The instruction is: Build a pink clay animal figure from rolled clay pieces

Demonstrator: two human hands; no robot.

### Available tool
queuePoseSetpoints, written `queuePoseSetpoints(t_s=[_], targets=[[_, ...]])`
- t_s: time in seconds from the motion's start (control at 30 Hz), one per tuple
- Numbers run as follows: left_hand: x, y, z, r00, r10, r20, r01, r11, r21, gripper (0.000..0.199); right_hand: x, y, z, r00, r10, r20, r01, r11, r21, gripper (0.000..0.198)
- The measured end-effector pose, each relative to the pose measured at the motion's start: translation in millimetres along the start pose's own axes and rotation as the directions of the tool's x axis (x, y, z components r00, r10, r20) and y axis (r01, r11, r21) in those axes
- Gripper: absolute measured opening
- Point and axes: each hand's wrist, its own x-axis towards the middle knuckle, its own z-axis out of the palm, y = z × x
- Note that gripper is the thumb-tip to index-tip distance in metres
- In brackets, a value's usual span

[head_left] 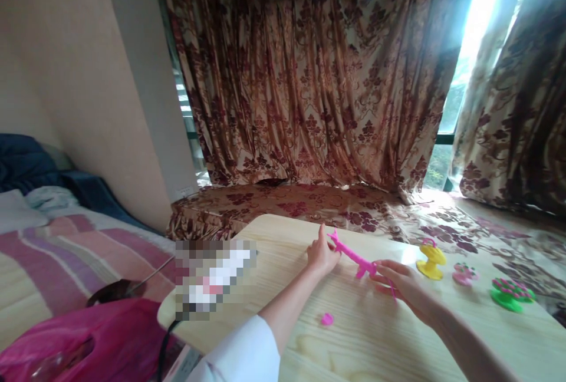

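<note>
A: Where is the pink figure held?

B: It is held above the table, stretched between the two hands. Its spiky end is met by the left hand, and its other end is taken by the right hand.

A: How are the fingers set?

B: On the right, the figure's end is clamped between thumb and fingers, and a thin pink strand is seen hanging beside them. On the left, one finger is raised and the others are curled beside the figure; whether it is pinched there cannot be told.

A: What else is seen on the tabletop?

B: A small pink piece is left lying nearer the viewer, apart from both hands. Past the right hand, a yellow model, a pink-and-green model and a green model dotted with pink are lined up.

A: And at the far left?

B: A white object is placed near the edge, its details hidden by pixelation.
</note>
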Motion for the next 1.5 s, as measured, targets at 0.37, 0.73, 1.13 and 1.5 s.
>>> queuePoseSetpoints(t_s=[0.37, 0.73, 1.13, 1.5], targets=[[3, -8, -17, 0.997, -0.027, -0.072, 0.018, 0.992, -0.125, 0.089, 38, -13, 6, 1.000, -0.020, 0.016, 0.020, 1.000, -0.002, 0.029], [-22, -61, -76, 0.965, -0.013, -0.263, -0.016, 0.994, -0.106, 0.073, 130, 16, 54, 0.976, -0.033, 0.213, 0.040, 0.999, -0.030, 0.029], [-39, -77, -88, 0.980, -0.006, -0.198, -0.023, 0.990, -0.141, 0.069, 122, -3, 80, 0.961, -0.054, 0.271, 0.083, 0.992, -0.097, 0.031], [-43, -78, -87, 0.985, -0.021, -0.170, 0.001, 0.993, -0.118, 0.064, 118, -1, 83, 0.968, -0.057, 0.244, 0.088, 0.989, -0.118, 0.036]])
